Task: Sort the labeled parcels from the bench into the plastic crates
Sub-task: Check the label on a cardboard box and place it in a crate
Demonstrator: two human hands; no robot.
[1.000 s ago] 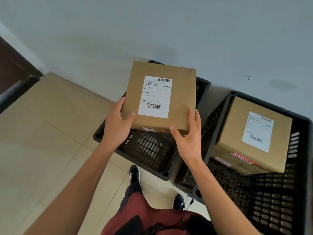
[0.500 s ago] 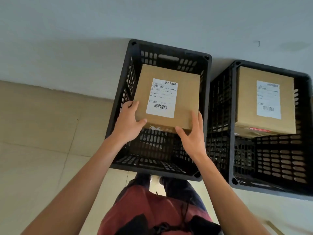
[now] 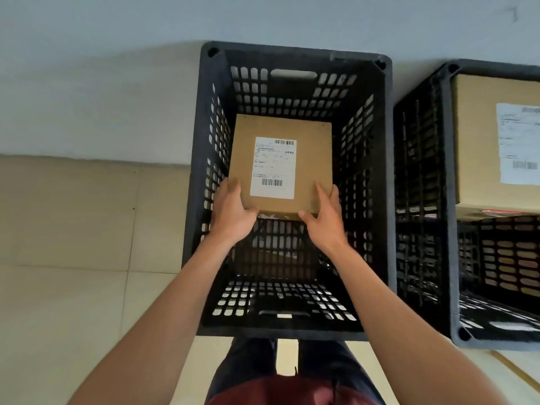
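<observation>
A brown cardboard parcel (image 3: 309,159) with a white barcode label facing up is inside the left black plastic crate (image 3: 292,55), low between its slotted walls. My left hand (image 3: 232,213) grips the parcel's near left corner, thumb on top. My right hand (image 3: 325,216) grips the near right corner the same way. Both forearms reach down over the crate's near rim. Whether the parcel rests on the crate floor cannot be told.
A second black crate (image 3: 444,200) stands right beside the first and holds a larger labeled brown box (image 3: 479,141). Both crates sit on a beige tiled floor (image 3: 73,258) against a pale wall (image 3: 117,83). My legs stand just behind the left crate.
The parcel has gone from above the crate down into it, both hands keeping their hold. My view has tipped to look straight down into the crate.
</observation>
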